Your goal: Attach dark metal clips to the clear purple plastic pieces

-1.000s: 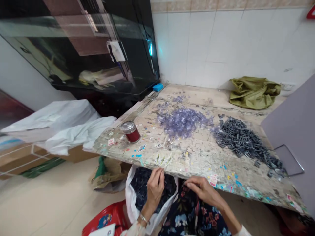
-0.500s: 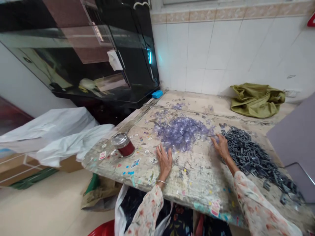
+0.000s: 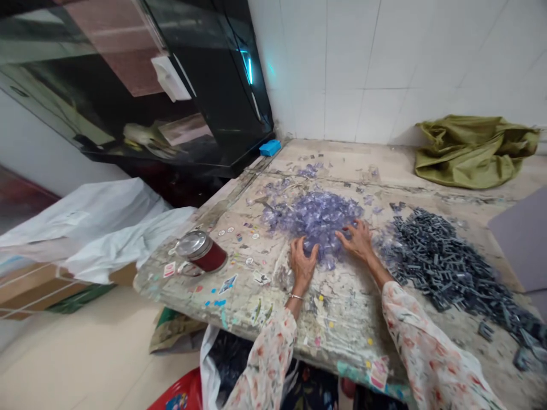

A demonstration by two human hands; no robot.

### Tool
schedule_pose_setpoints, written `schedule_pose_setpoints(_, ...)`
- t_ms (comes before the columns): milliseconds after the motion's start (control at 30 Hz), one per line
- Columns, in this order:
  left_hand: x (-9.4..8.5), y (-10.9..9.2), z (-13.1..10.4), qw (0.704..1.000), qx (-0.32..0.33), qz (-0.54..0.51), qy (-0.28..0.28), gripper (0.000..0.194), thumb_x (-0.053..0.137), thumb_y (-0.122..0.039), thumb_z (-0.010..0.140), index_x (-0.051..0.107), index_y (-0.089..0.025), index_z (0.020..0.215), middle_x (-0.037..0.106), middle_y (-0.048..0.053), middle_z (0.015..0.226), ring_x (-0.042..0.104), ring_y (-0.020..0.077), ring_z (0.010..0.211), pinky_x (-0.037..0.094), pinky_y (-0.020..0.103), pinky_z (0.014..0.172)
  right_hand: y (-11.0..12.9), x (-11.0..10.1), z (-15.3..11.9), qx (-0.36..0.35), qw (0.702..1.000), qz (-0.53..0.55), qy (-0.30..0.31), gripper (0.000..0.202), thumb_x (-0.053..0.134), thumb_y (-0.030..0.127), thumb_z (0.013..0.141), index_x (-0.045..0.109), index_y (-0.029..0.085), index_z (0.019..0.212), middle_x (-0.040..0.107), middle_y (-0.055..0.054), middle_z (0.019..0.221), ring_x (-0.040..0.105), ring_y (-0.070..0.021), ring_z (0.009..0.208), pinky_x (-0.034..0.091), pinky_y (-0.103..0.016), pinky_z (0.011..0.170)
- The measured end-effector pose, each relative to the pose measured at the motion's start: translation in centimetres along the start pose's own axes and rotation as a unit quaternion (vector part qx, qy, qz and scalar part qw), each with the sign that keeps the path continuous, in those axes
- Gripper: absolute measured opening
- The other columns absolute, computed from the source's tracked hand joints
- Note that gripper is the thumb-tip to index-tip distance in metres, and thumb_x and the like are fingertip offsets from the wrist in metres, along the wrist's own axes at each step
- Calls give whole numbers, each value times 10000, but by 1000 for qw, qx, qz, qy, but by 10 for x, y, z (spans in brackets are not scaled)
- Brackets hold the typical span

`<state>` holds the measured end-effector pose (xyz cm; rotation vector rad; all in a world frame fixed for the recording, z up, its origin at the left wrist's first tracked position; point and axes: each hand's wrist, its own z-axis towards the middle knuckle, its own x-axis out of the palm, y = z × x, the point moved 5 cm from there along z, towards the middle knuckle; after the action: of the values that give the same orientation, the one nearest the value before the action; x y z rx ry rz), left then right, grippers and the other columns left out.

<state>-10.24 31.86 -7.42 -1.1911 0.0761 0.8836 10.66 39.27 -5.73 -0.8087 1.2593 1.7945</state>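
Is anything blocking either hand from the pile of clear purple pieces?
Nothing visible stands in the way. The left hand and right hand are both at the near side of the purple pile. The red container stands well left of it, and the dark pieces lie to the right.

The white sack of dark pieces [image 3: 209, 356] is partly hidden under the tabletop's [image 3: 342, 307] front edge and cut off by the bottom edge, as is the red plastic stool [image 3: 182, 393]. The right edge crops the pale purple panel [image 3: 523, 239]. Fingertip contact with the translucent purple plastic pieces [image 3: 320, 213] is unclear.
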Motion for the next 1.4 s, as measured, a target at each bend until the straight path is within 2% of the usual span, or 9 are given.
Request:
schedule_pose_setpoints(133, 12, -20, -28, 999, 3, -40, 8, 330, 545, -313, 896, 565, -200, 1205, 563, 112, 1151, 566, 233, 1095, 475, 374, 976, 13, -11, -29, 7, 1000, 12, 21, 473, 545, 590, 871, 665, 235, 1160, 444, -128, 1403, 454, -326, 1164, 371, -492, 962)
schedule_pose_setpoints(267, 21, -36, -59, 997, 21, -39, 63, 357, 507, -206, 866, 567, -192, 1217, 541, 107, 1161, 547, 223, 1133, 468, 354, 997, 26, -22, -55, -2, 998, 25, 49, 400, 540, 487, 896, 641, 220, 1176, 526, -109, 1307, 491, -274, 1094, 400, -409, 934)
schedule_pose_setpoints(467, 15, -48, -93, 991, 48, -68, 109, 360, 480, -220, 869, 573, -179, 1215, 559, 122, 1165, 551, 233, 1133, 462, 374, 1019, 39, -32, -108, 4, 997, 70, 39, 314, 416, 351, 961, 688, 196, 970, 600, -86, 1163, 540, -214, 1030, 401, -342, 944)
schedule_pose_setpoints(800, 19, -89, -140, 978, 82, -68, 177, 438, 482, -182, 865, 554, -197, 1296, 579, 114, 1256, 523, 242, 1208, 433, 416, 1074, 1, -70, -182, 41, 984, 152, -86, 340, 390, 342, 954, 681, 175, 908, 643, -123, 1013, 555, -232, 1000, 419, -387, 946)
schedule_pose_setpoints(933, 22, -90, -147, 980, 87, -57, 172, 483, 485, -237, 896, 490, -171, 1375, 530, 141, 1342, 469, 258, 1291, 390, 427, 1116, -13, -87, -200, 65, 976, 149, -144, 319, 455, 401, 932, 678, 184, 861, 642, -111, 1012, 549, -236, 1008, 394, -420, 977)
schedule_pose_setpoints(1067, 12, -79, -143, 989, 70, -62, 114, 564, 495, -323, 913, 408, -117, 1431, 436, 202, 1450, 364, 308, 1395, 321, 482, 1153, -20, -98, -206, 134, 942, 226, -209, 352, 493, 473, 899, 671, 181, 813, 661, -96, 985, 563, -228, 1007, 412, -414, 973)
schedule_pose_setpoints(1200, -8, -78, -142, 989, 77, -89, 94, 547, 499, -381, 931, 431, -143, 1418, 415, 202, 1473, 354, 305, 1409, 303, 499, 1157, -23, -112, -208, 184, 907, 299, -234, 404, 492, 515, 884, 679, 157, 882, 680, -57, 839, 605, -190, 801, 496, -324, 753)
schedule_pose_setpoints(1333, -39, -93, -148, 985, 47, -147, 79, 451, 540, -428, 905, 599, -153, 1258, 552, 177, 1303, 501, 288, 1275, 395, 444, 1093, -21, -130, -230, 221, 865, 389, -225, 392, 555, 510, 862, 679, 151, 959, 677, -37, 767, 620, -173, 677, 522, -295, 627)
schedule_pose_setpoints(1400, -50, -104, -160, 972, -8, -195, 132, 372, 556, -456, 892, 691, -164, 1079, 645, 145, 1115, 614, 265, 1083, 482, 410, 981, -11, -137, -248, 205, 879, 383, -197, 349, 565, 481, 873, 682, 164, 959, 680, -42, 783, 629, -175, 692, 535, -294, 619)
